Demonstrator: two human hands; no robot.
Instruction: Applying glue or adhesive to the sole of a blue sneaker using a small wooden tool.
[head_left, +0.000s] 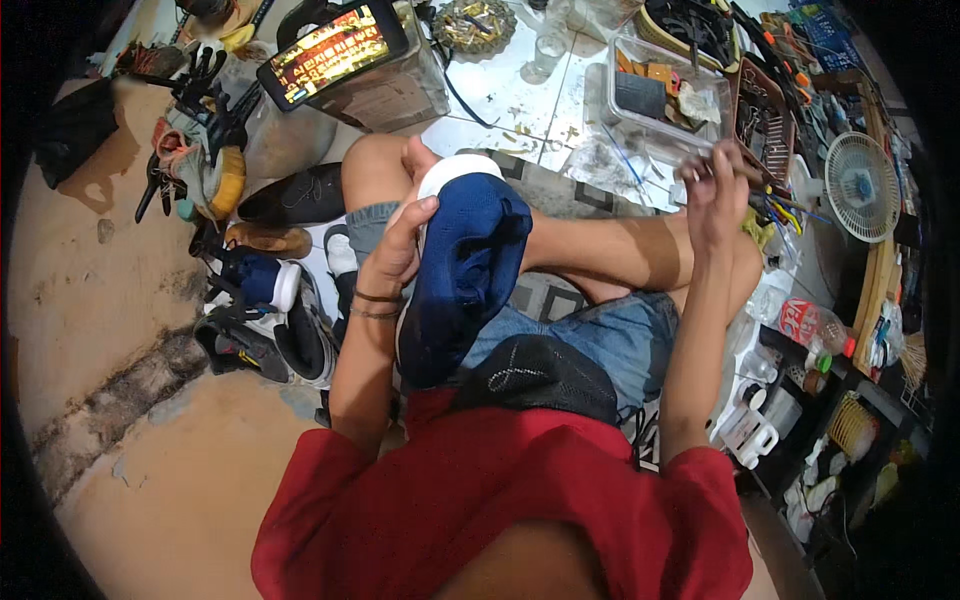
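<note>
My left hand [400,235] grips a navy blue knit shoe [468,240] with a white sole edge, its thumb pressed on the white rim. The shoe is propped upright over my lap, tilted, with its dark opening partly folded. My right hand [715,195] is raised well apart from the shoe, above my knee and close to the tools on the right. Its fingers are curled together and slightly blurred; what they hold, if anything, is too small to make out. A black shoe upper or cloth piece with a white loop mark [540,380] lies on my lap.
Several shoes [285,330] crowd the floor at left. A phone [335,50] leans on a box [390,95] ahead. Behind lie an ashtray [475,22], a glass [545,55] and a clear plastic tub [670,95]. A fan [860,188] and bottles [810,325] stand at right.
</note>
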